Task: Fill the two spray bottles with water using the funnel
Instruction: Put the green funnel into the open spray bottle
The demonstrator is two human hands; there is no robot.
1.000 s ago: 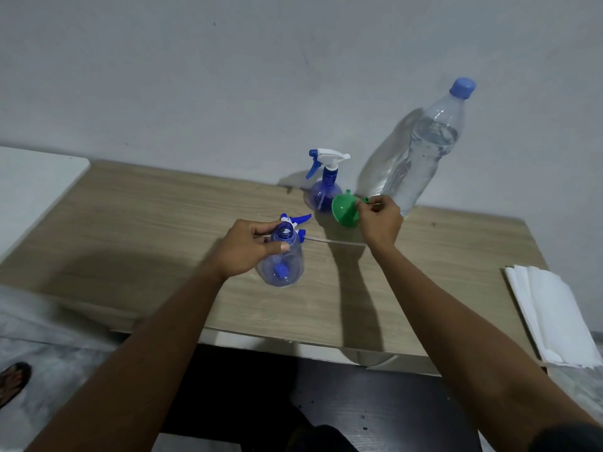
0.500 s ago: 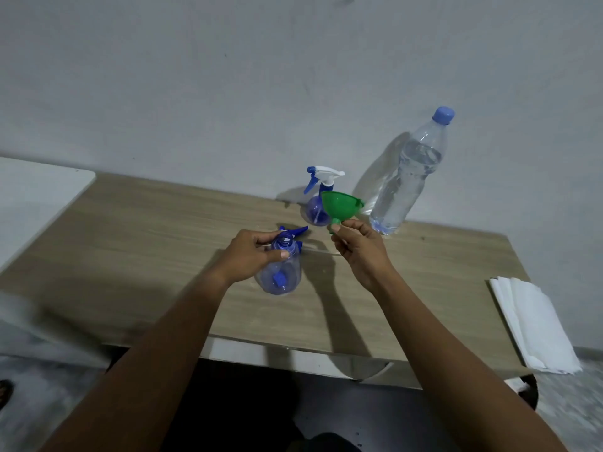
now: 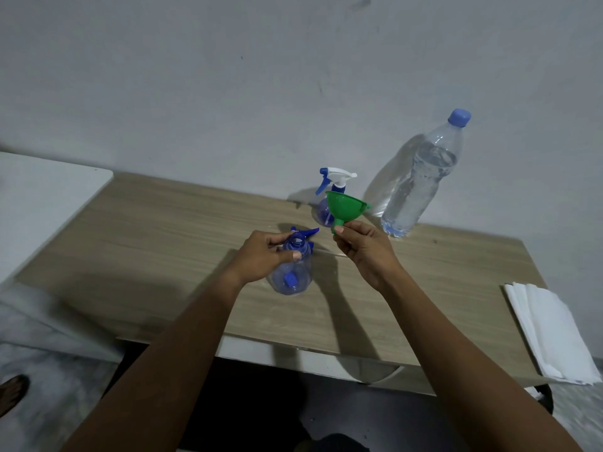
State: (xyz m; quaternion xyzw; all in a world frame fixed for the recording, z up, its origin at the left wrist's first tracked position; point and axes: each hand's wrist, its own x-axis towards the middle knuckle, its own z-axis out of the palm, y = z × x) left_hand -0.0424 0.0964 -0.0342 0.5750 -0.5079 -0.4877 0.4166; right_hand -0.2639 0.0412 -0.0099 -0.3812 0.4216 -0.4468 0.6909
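A clear blue spray bottle (image 3: pixel 291 275) stands open-necked on the wooden table (image 3: pixel 163 230), and my left hand (image 3: pixel 262 256) grips it around the neck. Its removed blue trigger head (image 3: pixel 306 232) lies just behind it. My right hand (image 3: pixel 360 246) pinches the spout of a green funnel (image 3: pixel 346 207), held upright in the air a little right of and above the open neck. A second spray bottle (image 3: pixel 328 197) with a white and blue trigger stands behind the funnel, partly hidden by it. A tall water bottle (image 3: pixel 421 177) with a blue cap stands at the back right.
A stack of white paper towels (image 3: pixel 551 331) lies at the table's right end. A white surface (image 3: pixel 39 197) adjoins the table on the left. The wall rises directly behind the table. A foot (image 3: pixel 11 391) shows on the floor at lower left.
My right hand lifted the funnel off the table from beside the back spray bottle, turned it upright and brought it toward the open bottle. My left hand kept its grip.
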